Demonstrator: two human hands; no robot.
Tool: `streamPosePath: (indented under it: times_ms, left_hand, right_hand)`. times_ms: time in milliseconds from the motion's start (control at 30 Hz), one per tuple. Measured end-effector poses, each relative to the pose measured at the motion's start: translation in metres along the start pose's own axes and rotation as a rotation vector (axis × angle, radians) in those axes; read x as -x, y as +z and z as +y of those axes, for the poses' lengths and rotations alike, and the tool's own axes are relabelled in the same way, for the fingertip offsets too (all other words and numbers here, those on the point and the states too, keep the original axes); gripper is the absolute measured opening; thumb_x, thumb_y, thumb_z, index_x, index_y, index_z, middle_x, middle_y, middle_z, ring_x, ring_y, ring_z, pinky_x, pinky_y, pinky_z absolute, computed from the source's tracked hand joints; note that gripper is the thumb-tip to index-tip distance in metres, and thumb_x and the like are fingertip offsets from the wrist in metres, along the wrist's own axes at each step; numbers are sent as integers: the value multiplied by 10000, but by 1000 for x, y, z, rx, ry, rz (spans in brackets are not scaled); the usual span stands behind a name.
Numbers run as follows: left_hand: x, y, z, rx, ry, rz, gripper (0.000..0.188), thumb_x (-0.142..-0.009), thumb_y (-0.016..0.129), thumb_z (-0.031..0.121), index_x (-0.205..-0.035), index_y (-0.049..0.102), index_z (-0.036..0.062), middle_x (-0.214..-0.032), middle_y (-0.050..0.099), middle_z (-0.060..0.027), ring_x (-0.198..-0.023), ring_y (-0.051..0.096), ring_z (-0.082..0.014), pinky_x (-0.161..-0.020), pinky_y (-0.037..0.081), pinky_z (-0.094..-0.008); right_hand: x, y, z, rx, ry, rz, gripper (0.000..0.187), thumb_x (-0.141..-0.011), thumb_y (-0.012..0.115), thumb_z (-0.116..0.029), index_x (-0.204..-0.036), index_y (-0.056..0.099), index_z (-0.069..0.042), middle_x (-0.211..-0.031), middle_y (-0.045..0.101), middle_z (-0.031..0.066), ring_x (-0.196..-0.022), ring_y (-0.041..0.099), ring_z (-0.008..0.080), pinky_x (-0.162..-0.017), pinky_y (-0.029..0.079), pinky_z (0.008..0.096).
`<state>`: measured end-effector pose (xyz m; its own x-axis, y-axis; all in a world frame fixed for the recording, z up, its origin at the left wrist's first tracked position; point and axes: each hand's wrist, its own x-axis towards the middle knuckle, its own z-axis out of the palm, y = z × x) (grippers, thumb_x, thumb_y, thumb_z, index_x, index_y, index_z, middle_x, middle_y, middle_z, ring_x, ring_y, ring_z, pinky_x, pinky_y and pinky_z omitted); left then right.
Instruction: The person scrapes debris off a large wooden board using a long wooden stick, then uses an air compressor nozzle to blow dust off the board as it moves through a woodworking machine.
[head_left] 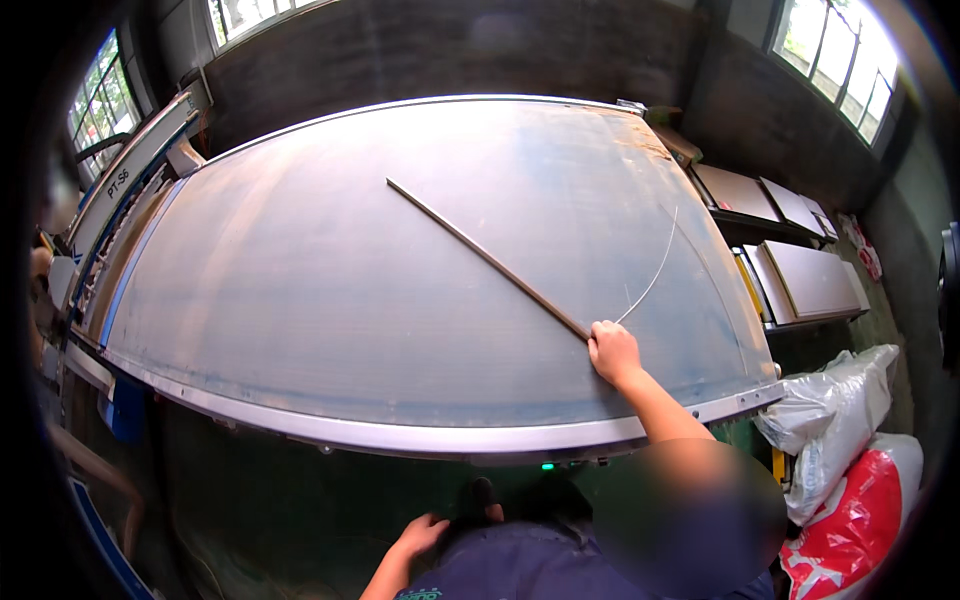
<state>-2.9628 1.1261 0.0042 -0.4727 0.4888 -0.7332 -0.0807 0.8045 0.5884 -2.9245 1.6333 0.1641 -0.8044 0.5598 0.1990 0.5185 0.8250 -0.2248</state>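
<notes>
My right hand (613, 352) is closed round the near end of a long, narrow brown strip (487, 259). The strip slants away to the far left over a wide grey conveyor bed (300, 300). A thin, pale, curved strand (660, 262) runs up from beside the same hand; whether my fingers hold it too, I cannot tell. Down by my body, off the bed's near edge, my left hand (420, 533) hangs with loose fingers apart and nothing seen in it.
A silver rail (400, 432) borders the bed's near side. On the left stands a machine with a long white beam (125, 185). Stacked boards (805, 280) lie to the right, with a clear plastic bag (835, 405) and a red-and-white sack (855, 530) nearer me.
</notes>
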Motion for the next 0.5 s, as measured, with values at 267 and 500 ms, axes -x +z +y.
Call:
streamPosePath:
  times_ms: [267, 500]
  left_hand:
    - [-39, 35, -28, -21, -117, 120, 421, -863, 581, 309, -1163, 629, 17, -1031, 673, -184, -947, 640, -299, -841, 494, -374]
    - [-30, 86, 5, 43, -246, 139, 421, -876, 557, 320, -1165, 635, 24, -962, 693, -174, -809, 676, -274, -766, 522, -373]
  right_hand:
    - [-139, 30, 69, -106, 52, 106, 133, -837, 603, -156, -845, 580, -25, -893, 624, 178, -888, 597, 372, -782, 487, 467]
    - [-273, 49, 152, -84, 296, 109, 126, -839, 549, -115, -898, 613, -24, -957, 650, 197, -929, 629, 381, -815, 512, 464]
